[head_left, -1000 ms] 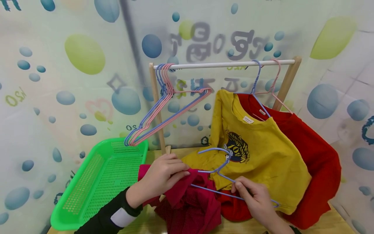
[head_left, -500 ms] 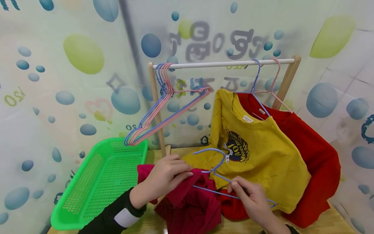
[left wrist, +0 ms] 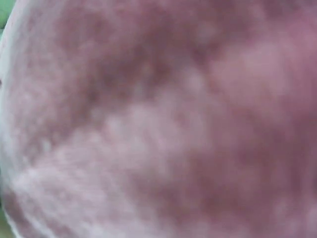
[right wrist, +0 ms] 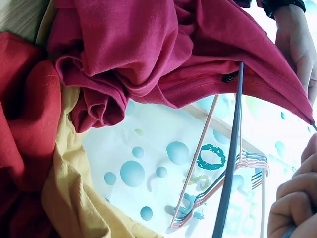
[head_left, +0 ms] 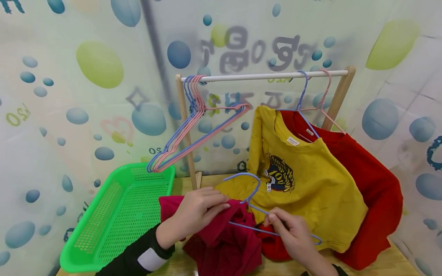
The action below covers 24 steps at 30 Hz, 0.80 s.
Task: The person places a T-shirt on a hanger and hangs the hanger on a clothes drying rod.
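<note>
My left hand (head_left: 202, 209) pinches the neck area of a magenta shirt (head_left: 228, 249), whose lower part lies bunched on the table. A blue hanger (head_left: 254, 188) is partly inside the shirt, its hook standing up to the right of my left fingers. With thumb and fingers my right hand (head_left: 291, 234) grips the hanger's right arm, which is outside the cloth. In the right wrist view, the hanger's bar (right wrist: 230, 163) runs into the shirt's opening (right wrist: 218, 79) beside a dark label. Blurred pinkish cloth (left wrist: 158, 129) fills the left wrist view.
A white-railed rack (head_left: 262, 77) stands behind, with several blue and pink hangers (head_left: 193, 126) at its left end. A yellow shirt (head_left: 310, 184) and a red shirt (head_left: 376, 191) hang at its right. A green basket (head_left: 117, 214) sits on the left.
My right hand has moved slightly left, sliding the blue hanger further into the magenta shirt. The hook has shifted left with it. My left hand has moved slightly right, still pinching the cloth.
</note>
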Tool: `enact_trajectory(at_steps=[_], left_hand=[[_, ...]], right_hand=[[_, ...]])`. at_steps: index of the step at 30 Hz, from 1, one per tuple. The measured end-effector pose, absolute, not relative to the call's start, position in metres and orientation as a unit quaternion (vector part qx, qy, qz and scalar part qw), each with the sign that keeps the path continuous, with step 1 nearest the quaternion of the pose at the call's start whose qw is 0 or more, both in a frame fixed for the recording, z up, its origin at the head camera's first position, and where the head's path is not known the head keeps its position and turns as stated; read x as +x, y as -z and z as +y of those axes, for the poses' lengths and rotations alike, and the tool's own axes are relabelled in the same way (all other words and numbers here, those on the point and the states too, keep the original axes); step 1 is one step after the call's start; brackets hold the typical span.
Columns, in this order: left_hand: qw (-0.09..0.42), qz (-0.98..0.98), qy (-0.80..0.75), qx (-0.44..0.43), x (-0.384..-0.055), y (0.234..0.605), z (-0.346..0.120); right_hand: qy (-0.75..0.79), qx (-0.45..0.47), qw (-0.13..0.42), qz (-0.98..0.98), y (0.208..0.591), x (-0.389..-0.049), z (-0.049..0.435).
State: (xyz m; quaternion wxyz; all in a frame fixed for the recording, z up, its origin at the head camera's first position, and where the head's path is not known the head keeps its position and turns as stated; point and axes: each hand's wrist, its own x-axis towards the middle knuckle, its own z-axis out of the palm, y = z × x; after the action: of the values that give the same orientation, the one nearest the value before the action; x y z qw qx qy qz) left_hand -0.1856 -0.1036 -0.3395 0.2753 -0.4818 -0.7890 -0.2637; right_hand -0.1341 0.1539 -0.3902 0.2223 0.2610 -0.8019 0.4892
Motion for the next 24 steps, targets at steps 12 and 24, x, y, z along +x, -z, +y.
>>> enact_trajectory(at_steps=[12,24], left_hand=[[0.352,-0.781,0.283,-0.431,-0.192,0.311,-0.131],[0.355,-0.764,0.368,-0.393,-0.187,0.297,-0.145]], right_hand=[[-0.501,0.373,0.58,-0.524,0.385,-0.155,0.139],[-0.391,0.238,0.246,-0.854,0.444,-0.184,0.136]])
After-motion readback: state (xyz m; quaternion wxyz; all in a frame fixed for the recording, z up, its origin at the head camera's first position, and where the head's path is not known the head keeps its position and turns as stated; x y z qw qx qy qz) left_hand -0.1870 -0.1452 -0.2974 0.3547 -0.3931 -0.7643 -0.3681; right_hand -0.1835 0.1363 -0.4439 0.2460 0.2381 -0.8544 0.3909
